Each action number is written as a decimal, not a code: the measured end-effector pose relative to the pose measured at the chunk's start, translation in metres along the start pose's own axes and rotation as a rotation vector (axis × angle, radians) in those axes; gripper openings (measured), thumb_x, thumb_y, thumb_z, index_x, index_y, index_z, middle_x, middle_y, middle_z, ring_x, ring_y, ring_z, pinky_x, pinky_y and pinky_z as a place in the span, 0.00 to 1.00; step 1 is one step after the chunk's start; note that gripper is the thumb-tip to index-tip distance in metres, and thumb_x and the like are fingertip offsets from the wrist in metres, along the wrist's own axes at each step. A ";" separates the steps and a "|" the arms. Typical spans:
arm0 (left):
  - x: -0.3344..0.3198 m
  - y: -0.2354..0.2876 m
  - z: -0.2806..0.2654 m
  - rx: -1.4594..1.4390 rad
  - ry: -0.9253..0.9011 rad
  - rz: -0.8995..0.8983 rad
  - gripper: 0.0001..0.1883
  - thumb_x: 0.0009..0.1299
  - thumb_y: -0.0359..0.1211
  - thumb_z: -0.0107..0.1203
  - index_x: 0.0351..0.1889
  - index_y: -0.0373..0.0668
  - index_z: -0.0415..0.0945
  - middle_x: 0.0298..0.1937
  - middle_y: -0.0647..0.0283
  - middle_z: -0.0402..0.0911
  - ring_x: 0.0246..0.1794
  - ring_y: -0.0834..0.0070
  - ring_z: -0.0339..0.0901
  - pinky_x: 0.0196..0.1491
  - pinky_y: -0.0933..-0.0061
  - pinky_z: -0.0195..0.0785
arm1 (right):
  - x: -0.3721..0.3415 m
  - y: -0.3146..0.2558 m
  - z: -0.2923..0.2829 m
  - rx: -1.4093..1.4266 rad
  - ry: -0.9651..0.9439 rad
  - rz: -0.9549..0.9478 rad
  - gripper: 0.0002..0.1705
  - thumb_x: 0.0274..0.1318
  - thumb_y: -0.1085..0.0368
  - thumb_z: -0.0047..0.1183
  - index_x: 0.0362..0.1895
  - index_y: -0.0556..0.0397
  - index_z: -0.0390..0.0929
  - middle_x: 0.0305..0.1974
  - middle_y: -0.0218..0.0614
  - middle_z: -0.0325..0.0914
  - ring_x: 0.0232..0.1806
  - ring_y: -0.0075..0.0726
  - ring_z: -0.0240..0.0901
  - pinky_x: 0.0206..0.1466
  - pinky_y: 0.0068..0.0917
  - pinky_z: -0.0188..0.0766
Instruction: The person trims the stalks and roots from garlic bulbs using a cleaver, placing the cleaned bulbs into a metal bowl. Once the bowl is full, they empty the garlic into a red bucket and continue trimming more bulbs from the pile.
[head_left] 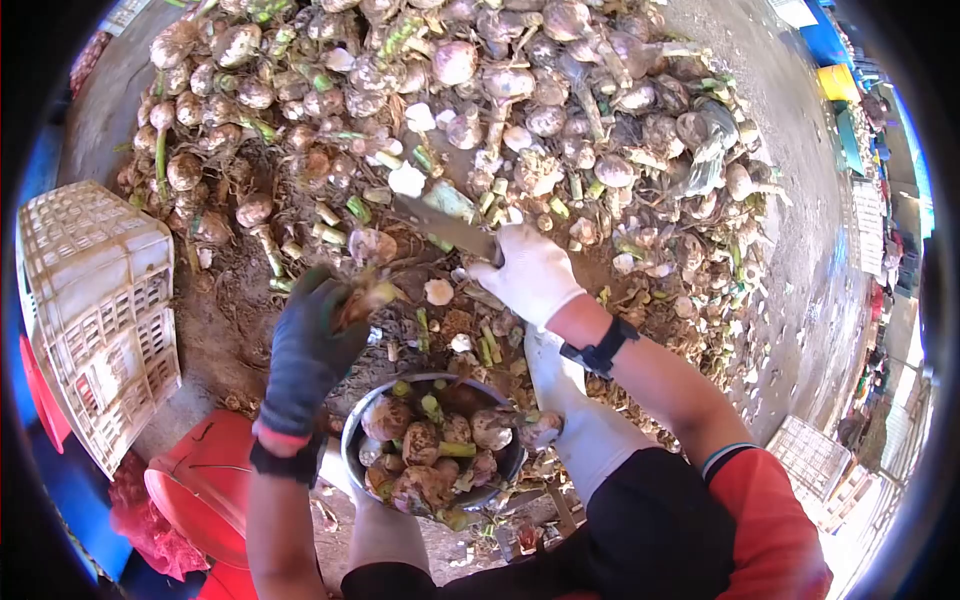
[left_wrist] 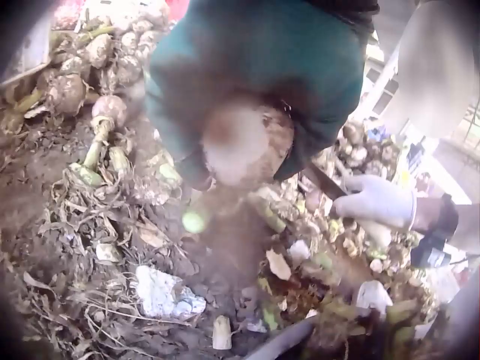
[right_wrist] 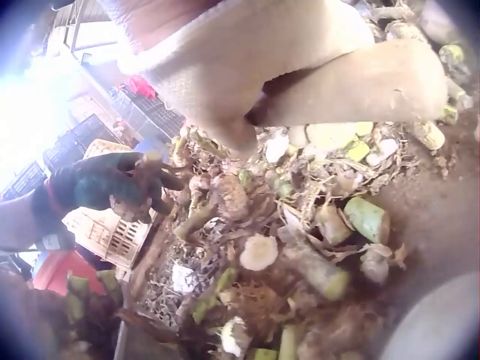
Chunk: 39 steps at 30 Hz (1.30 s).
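My left hand (head_left: 312, 340), in a dark green-grey glove, grips a garlic bulb (left_wrist: 247, 146); the left wrist view shows the fingers curled round it and a pale face of the bulb. In my white-gloved right hand (head_left: 532, 275) is a knife (head_left: 445, 225), its broad blade pointing left over the heap, apart from the held bulb. The right wrist view shows the flat of the blade close up. Below the hands, between the legs, a metal bowl (head_left: 348, 440) holds several garlic bulbs with short cut stems. A large heap of garlic bulbs (head_left: 455, 62) lies ahead.
Cut stems, dry leaves and a pale round slice (head_left: 438, 291) litter the ground between heap and bowl. At the left stand a white plastic crate (head_left: 110, 290) and a red plastic container (head_left: 205, 480). Another pale crate (head_left: 808, 455) is at the right.
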<state>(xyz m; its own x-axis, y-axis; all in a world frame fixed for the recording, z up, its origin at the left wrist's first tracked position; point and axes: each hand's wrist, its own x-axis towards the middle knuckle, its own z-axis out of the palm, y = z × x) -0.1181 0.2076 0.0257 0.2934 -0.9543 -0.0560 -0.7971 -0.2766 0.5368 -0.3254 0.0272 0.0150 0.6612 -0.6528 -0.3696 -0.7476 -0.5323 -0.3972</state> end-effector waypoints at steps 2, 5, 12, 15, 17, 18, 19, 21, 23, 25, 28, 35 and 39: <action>0.016 0.005 0.015 0.086 -0.053 0.077 0.17 0.58 0.32 0.59 0.45 0.39 0.75 0.38 0.51 0.77 0.41 0.53 0.77 0.46 0.60 0.72 | 0.006 0.010 0.009 -0.075 0.052 -0.047 0.23 0.50 0.51 0.58 0.37 0.60 0.75 0.36 0.50 0.74 0.37 0.50 0.76 0.39 0.41 0.75; 0.024 0.012 0.043 0.141 -0.319 -0.303 0.17 0.57 0.34 0.58 0.45 0.42 0.77 0.45 0.50 0.78 0.45 0.50 0.76 0.49 0.56 0.71 | 0.005 0.031 0.029 -0.155 0.248 -0.336 0.21 0.45 0.56 0.60 0.38 0.60 0.75 0.40 0.49 0.73 0.46 0.52 0.71 0.47 0.41 0.72; -0.020 -0.020 0.023 -0.104 -0.178 -0.212 0.20 0.57 0.33 0.61 0.49 0.41 0.76 0.46 0.50 0.78 0.44 0.56 0.78 0.49 0.64 0.72 | -0.053 0.014 0.016 0.196 -0.493 -0.218 0.17 0.48 0.59 0.54 0.38 0.59 0.76 0.35 0.51 0.76 0.39 0.54 0.75 0.46 0.42 0.72; -0.078 -0.003 -0.034 -0.482 -0.143 -0.479 0.19 0.55 0.30 0.63 0.46 0.39 0.76 0.41 0.51 0.78 0.38 0.61 0.78 0.44 0.69 0.72 | -0.077 0.034 0.035 0.211 -0.770 -0.265 0.16 0.48 0.61 0.53 0.40 0.59 0.74 0.33 0.53 0.76 0.37 0.55 0.75 0.43 0.42 0.72; -0.117 0.008 -0.076 -0.291 -0.345 -0.358 0.18 0.55 0.29 0.64 0.45 0.39 0.76 0.37 0.53 0.78 0.34 0.63 0.77 0.41 0.68 0.71 | -0.081 0.032 0.030 0.228 -0.823 -0.288 0.14 0.50 0.59 0.53 0.37 0.57 0.76 0.32 0.51 0.78 0.36 0.54 0.76 0.42 0.41 0.72; -0.139 0.018 -0.082 -0.533 -0.366 -0.517 0.18 0.55 0.29 0.64 0.45 0.40 0.76 0.38 0.54 0.78 0.35 0.62 0.77 0.41 0.68 0.71 | -0.082 0.033 0.034 0.283 -0.845 -0.291 0.13 0.50 0.59 0.52 0.34 0.56 0.76 0.29 0.49 0.77 0.34 0.53 0.76 0.40 0.42 0.72; -0.162 0.023 -0.078 -0.768 -0.361 -0.663 0.18 0.55 0.30 0.64 0.44 0.40 0.76 0.38 0.55 0.78 0.35 0.62 0.77 0.41 0.68 0.71 | -0.081 0.033 0.035 0.215 -0.860 -0.359 0.14 0.55 0.57 0.48 0.39 0.53 0.77 0.32 0.46 0.78 0.33 0.48 0.77 0.41 0.38 0.73; -0.206 0.007 -0.045 -0.583 -0.293 -0.190 0.21 0.55 0.30 0.64 0.48 0.41 0.76 0.43 0.53 0.77 0.43 0.58 0.75 0.46 0.66 0.70 | -0.082 0.028 0.036 0.146 -0.916 -0.257 0.14 0.53 0.55 0.52 0.32 0.54 0.75 0.26 0.46 0.74 0.29 0.49 0.73 0.35 0.40 0.70; -0.232 0.009 0.000 -0.777 -0.155 -0.201 0.26 0.56 0.32 0.65 0.54 0.39 0.73 0.45 0.51 0.78 0.47 0.56 0.75 0.51 0.61 0.69 | -0.086 0.054 0.060 0.140 -1.013 -0.316 0.18 0.58 0.53 0.48 0.34 0.56 0.75 0.30 0.48 0.75 0.31 0.49 0.75 0.36 0.40 0.71; -0.225 0.008 0.006 -0.844 -0.312 -0.301 0.27 0.57 0.36 0.64 0.55 0.38 0.71 0.49 0.49 0.76 0.51 0.54 0.73 0.54 0.59 0.67 | -0.085 0.080 0.083 0.121 -1.105 -0.316 0.16 0.60 0.55 0.47 0.37 0.56 0.76 0.37 0.50 0.73 0.40 0.51 0.71 0.43 0.36 0.68; -0.225 0.012 0.009 -0.611 -0.274 -0.259 0.28 0.57 0.37 0.63 0.56 0.38 0.70 0.54 0.46 0.72 0.54 0.50 0.70 0.57 0.58 0.65 | -0.081 0.137 0.129 0.275 -1.271 -0.367 0.16 0.61 0.58 0.45 0.42 0.55 0.78 0.39 0.47 0.75 0.40 0.44 0.73 0.43 0.33 0.68; -0.237 0.034 0.010 -0.398 -0.137 -0.437 0.31 0.55 0.42 0.64 0.58 0.46 0.69 0.55 0.47 0.67 0.53 0.47 0.69 0.56 0.56 0.65 | -0.083 0.053 0.076 0.267 -1.186 -0.044 0.19 0.55 0.54 0.52 0.40 0.57 0.80 0.30 0.41 0.81 0.32 0.36 0.75 0.39 0.33 0.70; -0.246 0.026 0.030 -0.467 0.124 -0.352 0.31 0.58 0.42 0.63 0.59 0.45 0.68 0.57 0.46 0.65 0.56 0.46 0.66 0.58 0.53 0.62 | -0.077 0.031 0.074 0.002 -1.203 -0.064 0.18 0.56 0.56 0.50 0.44 0.54 0.78 0.33 0.38 0.81 0.35 0.36 0.76 0.41 0.32 0.71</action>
<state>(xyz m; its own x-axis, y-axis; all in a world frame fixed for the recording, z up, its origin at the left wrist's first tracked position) -0.2273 0.4319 0.0283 0.5798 -0.7863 -0.2137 -0.3330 -0.4681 0.8185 -0.3954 0.1007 -0.0309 0.3332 0.2955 -0.8954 -0.7120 -0.5437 -0.4444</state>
